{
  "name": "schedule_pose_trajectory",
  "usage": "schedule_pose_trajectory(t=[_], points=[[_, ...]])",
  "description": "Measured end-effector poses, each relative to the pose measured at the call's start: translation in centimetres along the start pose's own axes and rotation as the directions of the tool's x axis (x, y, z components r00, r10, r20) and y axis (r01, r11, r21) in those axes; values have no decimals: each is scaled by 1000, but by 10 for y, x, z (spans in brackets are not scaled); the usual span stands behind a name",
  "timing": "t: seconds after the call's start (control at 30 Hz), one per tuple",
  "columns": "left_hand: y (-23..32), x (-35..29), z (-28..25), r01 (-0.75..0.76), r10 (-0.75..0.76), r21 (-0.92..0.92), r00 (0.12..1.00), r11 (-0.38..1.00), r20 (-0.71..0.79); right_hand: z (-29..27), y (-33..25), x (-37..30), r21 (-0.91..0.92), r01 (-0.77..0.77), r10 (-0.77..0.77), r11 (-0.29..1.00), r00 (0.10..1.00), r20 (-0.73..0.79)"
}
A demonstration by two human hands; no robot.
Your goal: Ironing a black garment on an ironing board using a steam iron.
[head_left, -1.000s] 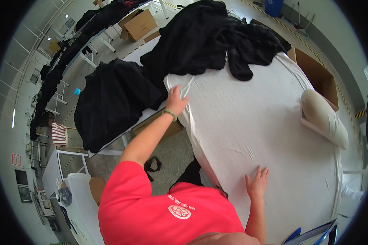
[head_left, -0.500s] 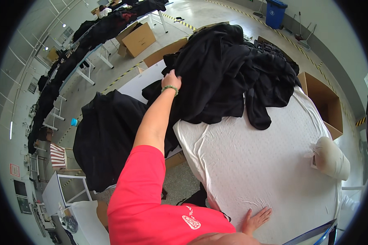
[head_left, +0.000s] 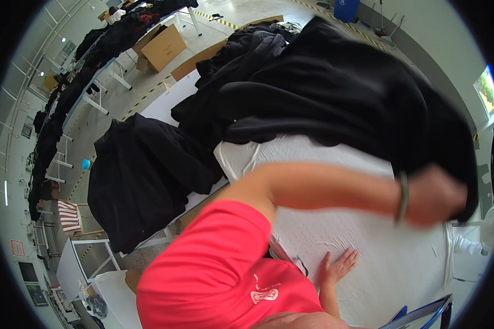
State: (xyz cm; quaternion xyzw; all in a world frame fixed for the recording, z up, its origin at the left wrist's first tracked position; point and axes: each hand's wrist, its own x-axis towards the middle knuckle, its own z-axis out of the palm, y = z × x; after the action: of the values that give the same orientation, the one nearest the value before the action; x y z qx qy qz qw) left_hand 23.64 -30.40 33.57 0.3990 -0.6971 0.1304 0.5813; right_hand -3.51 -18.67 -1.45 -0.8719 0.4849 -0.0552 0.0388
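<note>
My left hand (head_left: pixel 431 197), blurred by motion and with a bracelet at the wrist, is closed on the edge of a black garment (head_left: pixel 335 93) at the right side of the table. The garment stretches across the far part of the table, over other dark cloth (head_left: pixel 252 46). My forearm crosses above the white cloth cover (head_left: pixel 379 247). Fingers stretched out, my right hand (head_left: pixel 340 267) lies flat on that cover near the front edge. Another black garment (head_left: pixel 148 175) hangs over the table's left side.
Far left stands a long table of dark garments (head_left: pixel 88 82), with a cardboard box (head_left: pixel 163 46) beside it. A striped chair (head_left: pixel 69 216) and a white-framed table (head_left: pixel 71 260) are at the left. A blue bin (head_left: pixel 346 8) stands at the back.
My left hand has swept from the far left to the right, pulling the black garment across the table. It now covers the box and hides the pale roll at the right. My right hand stays flat.
</note>
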Motion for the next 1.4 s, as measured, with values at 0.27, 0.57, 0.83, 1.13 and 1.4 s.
schedule_pose_trajectory(t=[0.27, 0.57, 0.83, 1.13, 1.4], points=[[97, -146, 59, 547, -321, -256, 743, 797, 588, -19, 175, -64, 830, -534, 250, -164, 791, 558], [40, -254, 101, 668, -866, 574, 470, 474, 168, -60, 257, -25, 543, -355, 263, -761, 595, 759], [-9, -247, 144, 287, -749, 808, 608, 515, 262, -150, 442, -137, 869, 164, 535, -467, 834, 130], [-37, -242, 132, 16, -873, 961, 423, 276, 244, -234, 571, -379, 808, -371, 880, 458, 317, -354], [-68, -225, 147, 107, -883, 946, 402, 307, 241, -197, 534, -330, 892, -141, 843, -429, 294, 451]])
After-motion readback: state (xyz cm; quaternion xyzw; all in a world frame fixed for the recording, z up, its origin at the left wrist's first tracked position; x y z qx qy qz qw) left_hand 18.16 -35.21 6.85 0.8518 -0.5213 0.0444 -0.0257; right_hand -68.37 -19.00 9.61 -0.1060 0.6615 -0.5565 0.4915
